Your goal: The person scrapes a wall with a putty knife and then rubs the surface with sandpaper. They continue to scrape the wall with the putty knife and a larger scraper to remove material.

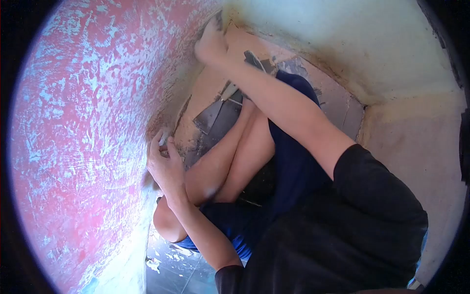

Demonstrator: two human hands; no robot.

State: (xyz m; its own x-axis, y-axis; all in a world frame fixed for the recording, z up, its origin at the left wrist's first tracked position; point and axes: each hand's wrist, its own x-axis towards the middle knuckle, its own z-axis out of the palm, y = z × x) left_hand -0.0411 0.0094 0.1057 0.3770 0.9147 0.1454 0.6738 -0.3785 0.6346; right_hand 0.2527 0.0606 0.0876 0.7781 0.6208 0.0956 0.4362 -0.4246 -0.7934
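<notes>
My left hand [165, 164] is at the foot of the patchy pink and white wall [93, 108], its thumb and forefinger apart and the other fingers curled. I see nothing held between them. Higher up, my right hand [212, 46] is closed close to the same wall, near the far corner. Motion blurs its fingers, and what they hold is hidden. On the floor between my hands and my bent legs lies a putty knife [208, 117] with a wide grey blade. A dark, handle-like object [253, 60] lies beyond it, partly hidden by my right forearm.
My crossed legs [245, 152] fill the middle of the narrow space. A pale wall [362, 44] closes the far side, and another surface [411, 152] stands on the right. Pale flakes [152, 264] are scattered on the dark tiled floor [188, 277] at lower left.
</notes>
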